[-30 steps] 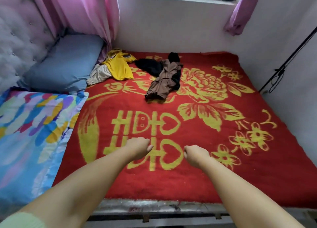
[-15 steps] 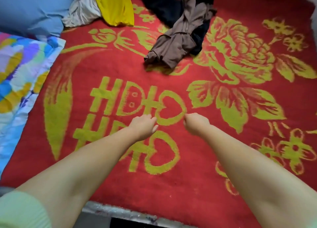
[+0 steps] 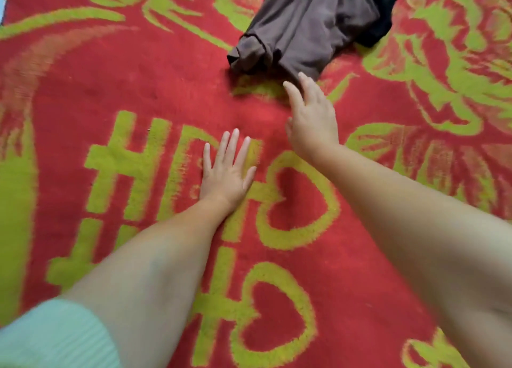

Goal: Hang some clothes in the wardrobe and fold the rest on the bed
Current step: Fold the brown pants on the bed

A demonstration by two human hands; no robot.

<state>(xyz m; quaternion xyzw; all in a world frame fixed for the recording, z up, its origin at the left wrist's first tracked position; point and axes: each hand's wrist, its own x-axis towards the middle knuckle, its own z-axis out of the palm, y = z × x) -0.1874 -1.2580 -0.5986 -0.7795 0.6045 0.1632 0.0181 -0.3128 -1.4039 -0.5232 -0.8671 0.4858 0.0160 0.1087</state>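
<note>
Head view, only one available.

Left hand [image 3: 225, 170] lay flat, palm down, on the red blanket [image 3: 166, 84], fingers straight and slightly spread, holding nothing. It sat on the yellow-green lettering [image 3: 133, 168] woven into the blanket, just left of the upper heart outline [image 3: 299, 201]. Pale green sleeve [image 3: 52, 337] visible at the bottom left, above that arm.

Right hand [image 3: 311, 121] was stretched forward past the left one, fingers extended and relaxed, nothing gripped. Its fingertips [image 3: 303, 76] reached the near edge of the brown garment [image 3: 302, 26]; they overlapped that edge in the frame, but actual contact couldn't be confirmed. No fingers curled around fabric.

Brown garment sat crumpled on the blanket at top centre, bunched into a lump with a folded cuff or hem end pointing left. A black garment [image 3: 379, 15] lay just behind and to its right, touching or partly under it; which one was on top at the overlap wasn't clear. Both ran off the top edge of the frame.

Blanket filled the whole view: red ground, yellow-green flower pattern [image 3: 448, 71] on the right, second heart outline [image 3: 277, 312] lower centre. A small pale sliver [image 3: 2, 10] showed at the far left edge, too little of it visible to identify.
</note>
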